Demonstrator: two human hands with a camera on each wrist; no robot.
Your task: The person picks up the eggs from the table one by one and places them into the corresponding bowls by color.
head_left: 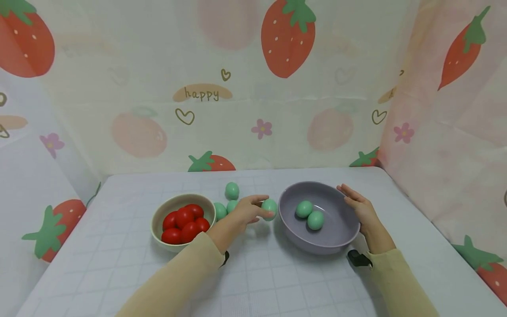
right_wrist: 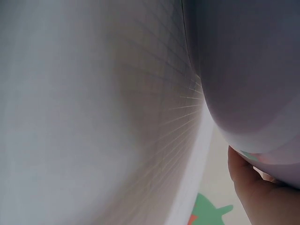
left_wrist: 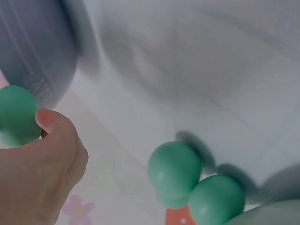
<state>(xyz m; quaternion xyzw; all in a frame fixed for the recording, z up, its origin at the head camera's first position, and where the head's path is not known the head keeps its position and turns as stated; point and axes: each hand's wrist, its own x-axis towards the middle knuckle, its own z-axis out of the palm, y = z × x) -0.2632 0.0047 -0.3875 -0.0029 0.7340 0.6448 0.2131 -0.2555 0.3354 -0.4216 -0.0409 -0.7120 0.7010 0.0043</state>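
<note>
My left hand (head_left: 248, 210) pinches a green egg (head_left: 270, 210) just beside the purple bowl (head_left: 313, 247); with my right hand (head_left: 362, 214) touching its far side, fingers extended, I should lift high and lower gently.

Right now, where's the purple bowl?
In the head view, the purple bowl sits right of centre on the table, between the green egg in the left grip and the right grip.

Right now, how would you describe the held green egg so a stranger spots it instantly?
On the white table, find the purple bowl. Just left of it, the left hand holds the green egg. No other green egg is held.
</note>
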